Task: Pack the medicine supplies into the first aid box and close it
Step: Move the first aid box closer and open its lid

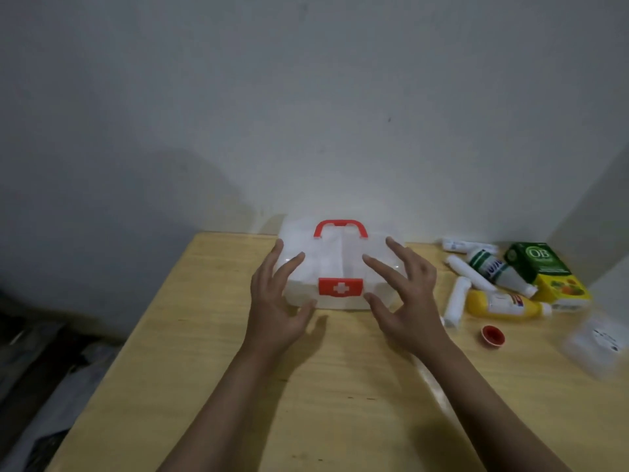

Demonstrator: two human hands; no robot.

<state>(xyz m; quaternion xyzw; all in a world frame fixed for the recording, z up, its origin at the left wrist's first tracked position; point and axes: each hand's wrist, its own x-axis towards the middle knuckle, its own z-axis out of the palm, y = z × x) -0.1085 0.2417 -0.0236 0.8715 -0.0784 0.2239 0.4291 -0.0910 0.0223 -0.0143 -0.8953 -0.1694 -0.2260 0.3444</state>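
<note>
A white translucent first aid box (332,264) with a red handle and a red cross latch stands shut at the far middle of the wooden table (238,386). My left hand (277,298) hovers at its left front corner, fingers spread, holding nothing. My right hand (401,298) is spread over its right front side, also holding nothing. To the right lie the supplies: a yellow bottle (503,304), a white bottle with green label (497,270), white tubes (457,301), and a green and yellow carton (544,270).
A small red cap (492,336) lies near the yellow bottle. A clear plastic packet (599,345) sits at the table's right edge. A white wall stands right behind the box. The floor to the left holds dark clutter.
</note>
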